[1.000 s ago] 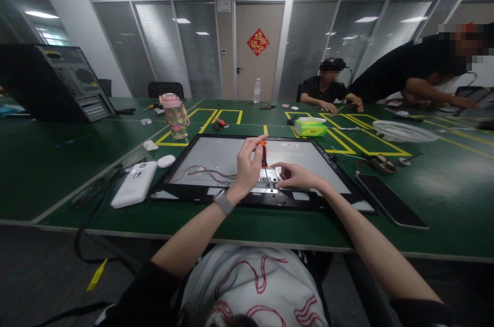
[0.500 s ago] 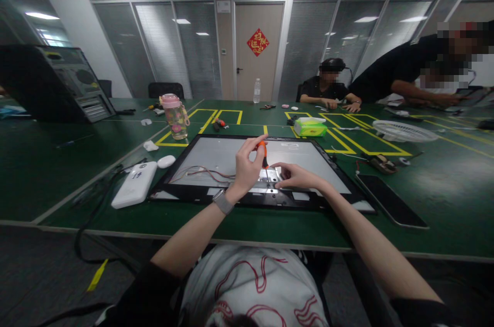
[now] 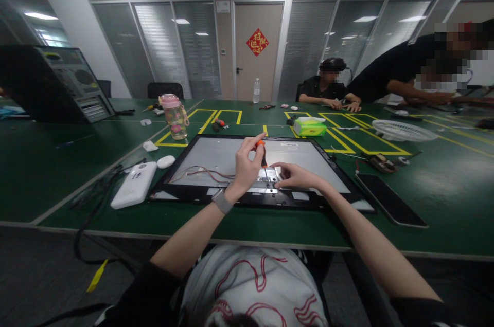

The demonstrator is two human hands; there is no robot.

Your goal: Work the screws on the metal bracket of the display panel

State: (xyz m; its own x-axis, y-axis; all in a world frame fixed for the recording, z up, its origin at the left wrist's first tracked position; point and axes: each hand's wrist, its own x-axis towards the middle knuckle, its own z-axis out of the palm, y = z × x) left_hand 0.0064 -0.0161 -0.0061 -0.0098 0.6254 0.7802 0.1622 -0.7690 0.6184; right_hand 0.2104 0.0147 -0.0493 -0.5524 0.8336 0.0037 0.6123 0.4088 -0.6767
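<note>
A black-framed monitor panel [image 3: 216, 155] lies face down on the green table, its grey metal back up. My left hand [image 3: 247, 167] is closed around an orange-handled screwdriver [image 3: 262, 149], held upright with its tip on a small metal plate [image 3: 270, 179] near the panel's near edge. My right hand [image 3: 294, 177] pinches down on that plate beside the tip, fingers together. Thin red and white wires [image 3: 200, 171] run across the panel to the left of my hands.
A white box-shaped device [image 3: 134, 184] and a white mouse [image 3: 165, 161] lie left of the panel. A pink-lidded bottle [image 3: 173, 116], a green tissue box [image 3: 310, 126], a white fan grille [image 3: 403, 130], a dark phone [image 3: 389, 198] and a computer case [image 3: 57, 83] stand around. Two other people work across the table.
My left hand has turned slightly on the screwdriver, which shows a little less of its orange handle. The person at far right has shifted their arms. My right hand stays put.
</note>
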